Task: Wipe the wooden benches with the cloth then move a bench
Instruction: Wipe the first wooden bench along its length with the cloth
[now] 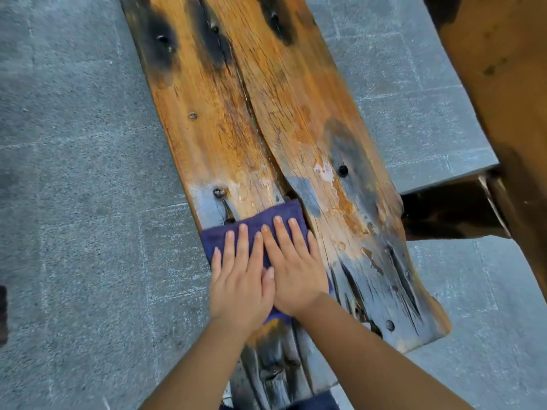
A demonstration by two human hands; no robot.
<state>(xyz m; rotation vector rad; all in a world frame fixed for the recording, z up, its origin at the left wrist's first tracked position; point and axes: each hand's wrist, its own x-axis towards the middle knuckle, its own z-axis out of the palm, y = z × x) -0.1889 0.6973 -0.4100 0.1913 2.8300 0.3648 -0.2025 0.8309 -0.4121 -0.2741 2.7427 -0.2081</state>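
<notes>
- A long wooden bench (266, 119) runs from the top of the view down to the bottom edge, made of two rough planks with a dark crack between them.
- Its orange-brown surface carries black scorched-looking patches near the far end, several bolt holes (342, 170), and a grey, worn, split near end.
- Grey paved floor (74, 173) lies on both sides of the bench.
- At the right edge stands another large piece of brown wood (503, 84), close to the bench but apart from it; a dark brace (450, 214) reaches from it toward the bench's right side. Whether it touches the bench cannot be told.
- A dark object (2, 315) shows at the far left edge, too cropped to identify.
- A dark blue cloth (260, 220) lies flat on the left plank toward the near end, its right edge at the crack and its left corner at the bench's left edge.
- The left hand (239, 279) lies palm down on the cloth, fingers straight and spread slightly, gripping nothing.
- The right hand (293, 270) is also flat and fully extended on the cloth, just beside the left, its thumb lying over the edge of the left hand.
- Both hands press on the cloth rather than clasp it; bare forearms enter from the bottom.
- Nothing lies on the bench ahead of the cloth.
</notes>
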